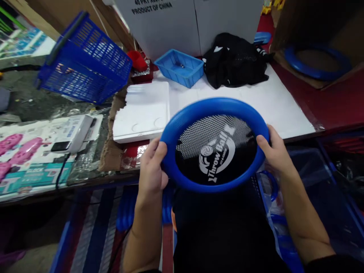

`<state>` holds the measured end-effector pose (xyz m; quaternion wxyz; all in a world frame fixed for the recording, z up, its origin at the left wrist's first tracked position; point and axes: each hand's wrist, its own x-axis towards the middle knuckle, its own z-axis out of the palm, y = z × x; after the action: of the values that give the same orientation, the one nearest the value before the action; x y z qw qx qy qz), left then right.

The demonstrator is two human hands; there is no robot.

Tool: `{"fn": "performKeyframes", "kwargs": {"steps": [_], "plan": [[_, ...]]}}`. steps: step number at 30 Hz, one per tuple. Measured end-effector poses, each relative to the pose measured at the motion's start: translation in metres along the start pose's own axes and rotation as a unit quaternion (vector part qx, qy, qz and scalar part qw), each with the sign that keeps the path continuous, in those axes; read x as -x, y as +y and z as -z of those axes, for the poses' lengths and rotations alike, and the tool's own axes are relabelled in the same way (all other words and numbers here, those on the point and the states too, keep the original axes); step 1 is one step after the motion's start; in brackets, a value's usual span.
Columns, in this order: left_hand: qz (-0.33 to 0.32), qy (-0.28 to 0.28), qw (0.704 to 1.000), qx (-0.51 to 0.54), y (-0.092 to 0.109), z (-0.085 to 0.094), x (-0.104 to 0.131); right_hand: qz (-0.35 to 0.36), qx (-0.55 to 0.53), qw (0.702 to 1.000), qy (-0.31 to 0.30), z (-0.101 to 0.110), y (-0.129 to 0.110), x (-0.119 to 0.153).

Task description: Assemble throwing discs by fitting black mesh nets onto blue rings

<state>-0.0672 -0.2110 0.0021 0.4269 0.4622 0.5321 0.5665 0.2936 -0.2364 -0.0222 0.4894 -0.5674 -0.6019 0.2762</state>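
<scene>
A throw-ball ring point(182, 172) with a thick blue rim and a black mesh centre is held up before my body, printed "Throw Ball" in white. My left hand point(152, 167) grips its left rim, thumb on the upper side. On the opposite side my right hand point(275, 149) is closed around the rim, with the thumb on top. The ring is tilted, its printed face toward me. Beyond it on the white table surface lies a heap of black mesh pieces point(237, 62), beside a small light-blue tray point(182, 68) with a few small items in it.
A blue plastic basket point(88, 60) leans at the left, near a white foam slab point(145, 110). Another blue ring point(318, 62) sits in an open carton at the right. A white device point(75, 132) rests on printed cards. More blue rings point(125, 212) are below the table edge.
</scene>
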Motion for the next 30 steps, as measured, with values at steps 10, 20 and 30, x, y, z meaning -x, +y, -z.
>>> {"fn": "performKeyframes", "kwargs": {"steps": [10,20,30], "plan": [[0.034,0.044,0.997,0.052,-0.033,-0.024,-0.008,-0.034,-0.097,0.987,0.120,-0.036,0.028,-0.002],[0.100,-0.057,0.988,0.106,-0.032,-0.002,-0.008,-0.038,-0.179,0.979,0.091,-0.004,0.025,0.013],[0.071,0.035,0.996,0.033,-0.036,-0.018,-0.024,-0.066,-0.253,0.957,0.125,-0.016,-0.003,0.035]]}}
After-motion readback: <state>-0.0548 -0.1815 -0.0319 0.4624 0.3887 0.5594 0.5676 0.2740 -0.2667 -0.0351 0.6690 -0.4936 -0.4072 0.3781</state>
